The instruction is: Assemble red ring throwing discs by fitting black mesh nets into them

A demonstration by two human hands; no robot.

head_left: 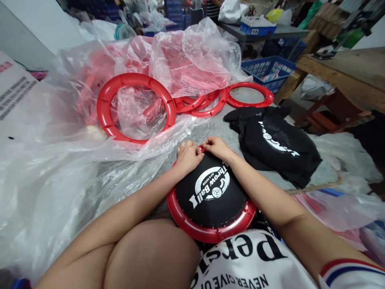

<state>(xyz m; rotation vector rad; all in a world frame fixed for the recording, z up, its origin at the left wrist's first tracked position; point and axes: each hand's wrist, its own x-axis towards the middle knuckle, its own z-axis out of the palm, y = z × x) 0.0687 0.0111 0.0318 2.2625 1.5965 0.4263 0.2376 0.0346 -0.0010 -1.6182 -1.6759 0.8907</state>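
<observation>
Against my lap leans a red plastic ring (192,224) with black fabric (195,180) stretched across its opening, printed "Throw Ball" in white. My left hand (189,155) is closed over the ring's far edge, fingers curled at the rim. Just beside it, my right hand (217,147) pinches the same edge. A short bit of red rim shows between the two hands. The fingertips partly hide how the fabric meets the ring there. To the right lies a pile of black printed fabric pieces (279,148).
Beyond my hands, a loose red ring (104,108) stands tilted against clear plastic bags (192,52) holding more red parts. Another red ring (267,96) lies farther right. Blue crates (273,66), a wooden table (355,70) and a person in striped clothing (213,10) are in the background.
</observation>
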